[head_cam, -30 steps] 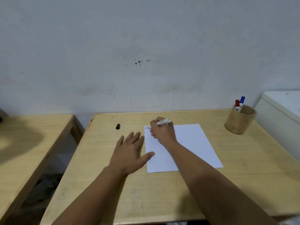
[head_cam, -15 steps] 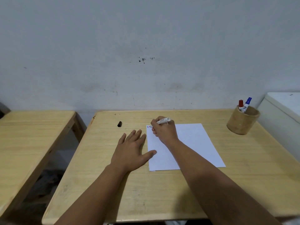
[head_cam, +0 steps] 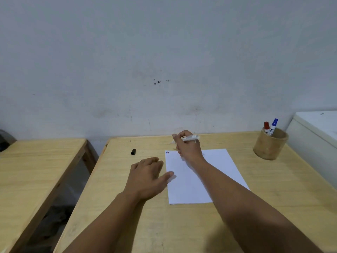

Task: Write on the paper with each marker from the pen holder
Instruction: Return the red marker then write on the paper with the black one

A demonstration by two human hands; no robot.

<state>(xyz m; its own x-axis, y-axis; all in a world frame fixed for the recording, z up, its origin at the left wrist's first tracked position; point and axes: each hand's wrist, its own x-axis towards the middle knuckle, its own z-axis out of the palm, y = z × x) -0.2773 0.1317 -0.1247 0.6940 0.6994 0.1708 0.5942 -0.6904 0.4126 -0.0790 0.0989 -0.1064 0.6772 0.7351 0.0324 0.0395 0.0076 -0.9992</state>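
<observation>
Table (head_cam: 237, 225): pale wood, under both hands; a second one sits off to the left hand's side.
Paper (head_cam: 215, 170): one white sheet, flat, under the right forearm, its left edge just beside the left thumb. Light and limp, likely to slide on smooth wood, so it wants pinning by a flat palm at the edge, not a pinch.
Holder (head_cam: 270, 145): round wooden cup, well apart to the right of the right hand, upright. Looks stiff and steady enough to take a marker dropped in.
Left hand (head_cam: 145, 178): empty, fingers loosely curled, palm down on the table, thumb tip touching the paper's edge.
Right hand (head_cam: 188, 149): closed around the marker in a writing grip, over the paper's far edge.
Marker (head_cam: 189, 138): white barrel, uncapped, dark tip pointing left beyond the fingers and off the sheet. Light, rigid, smooth; best held low on the barrel near the tip.
Markers in holder: red cap (head_cam: 266, 125) and blue cap (head_cam: 274, 122), both upright.
Cap (head_cam: 133, 151): black, lying ahead of the left hand.
Marks (head_cam: 167, 152): three short strokes at the paper's far-left corner, seemingly blue, red, black.
Labels: print on the blue marker's barrel, too small to read.
</observation>
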